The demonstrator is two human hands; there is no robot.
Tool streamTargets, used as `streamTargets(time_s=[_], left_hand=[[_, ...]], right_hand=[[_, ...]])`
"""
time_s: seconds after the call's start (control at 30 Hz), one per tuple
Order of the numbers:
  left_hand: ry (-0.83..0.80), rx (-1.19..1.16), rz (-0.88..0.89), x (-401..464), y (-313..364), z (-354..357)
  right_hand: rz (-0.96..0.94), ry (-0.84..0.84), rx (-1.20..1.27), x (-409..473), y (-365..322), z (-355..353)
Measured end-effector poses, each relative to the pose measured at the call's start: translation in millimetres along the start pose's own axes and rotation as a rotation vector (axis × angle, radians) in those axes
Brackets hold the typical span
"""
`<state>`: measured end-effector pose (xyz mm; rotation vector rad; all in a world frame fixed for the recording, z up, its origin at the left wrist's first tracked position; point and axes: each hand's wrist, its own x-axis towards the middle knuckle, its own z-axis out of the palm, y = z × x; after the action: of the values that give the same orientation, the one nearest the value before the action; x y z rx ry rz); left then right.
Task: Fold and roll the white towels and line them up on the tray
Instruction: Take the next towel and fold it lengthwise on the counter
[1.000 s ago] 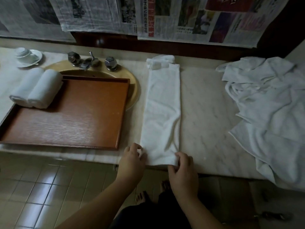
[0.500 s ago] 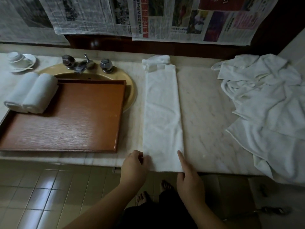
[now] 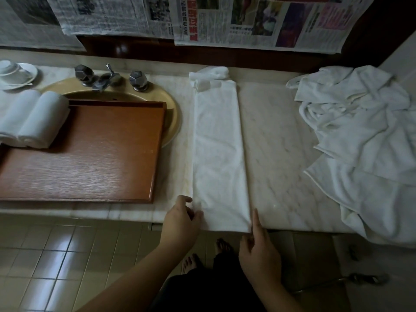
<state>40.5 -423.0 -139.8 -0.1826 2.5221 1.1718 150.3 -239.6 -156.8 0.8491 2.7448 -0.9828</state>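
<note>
Folded towel strip [image 3: 219, 154] laid lengthwise on marble counter [image 3: 276, 154], right of tray [image 3: 90, 158]. Near left corner pinched by left hand [image 3: 181, 218]; right hand [image 3: 258, 248] fingers straight against right corner. Folding judged done; rolling from near end called for next.

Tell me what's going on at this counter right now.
A person is folding white towels at a pale marble counter. One white towel folded into a long narrow strip lies flat on it. The left hand pinches its near left corner, and the right hand lies with straight fingers against its near right corner. Two rolled white towels already sit side by side on the brown wooden tray. A heap of unfolded white towels waits to the right.
</note>
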Motion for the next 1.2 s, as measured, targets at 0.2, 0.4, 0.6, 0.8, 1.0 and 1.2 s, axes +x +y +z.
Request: streamTargets(time_s=[0.2,0.4,0.6,0.8,1.0,1.2], left_hand=[[0.157,0.387,0.311,-4,1,12],[-0.114,0.652,0.369,6,-8,47],[-0.064,0.702,0.434,7,-13,51],[-0.041,0.637,0.333,9,0,60],[0.03,0.617,0.313,14,-5,71],[0.057,0.598,0.316,15,-6,72]], right_hand=[[-0.404,0.13,-0.03,32,-15,-15],[-0.564,-0.165,-0.501,102,-6,-12],[-0.495,-0.179,-0.642,104,8,-18],[-0.588,-0.091,-0.244,121,-49,-11],[-0.437,-0.241,-0.466,176,-113,26],[-0.228,-0.149,-0.6,236,-164,57]])
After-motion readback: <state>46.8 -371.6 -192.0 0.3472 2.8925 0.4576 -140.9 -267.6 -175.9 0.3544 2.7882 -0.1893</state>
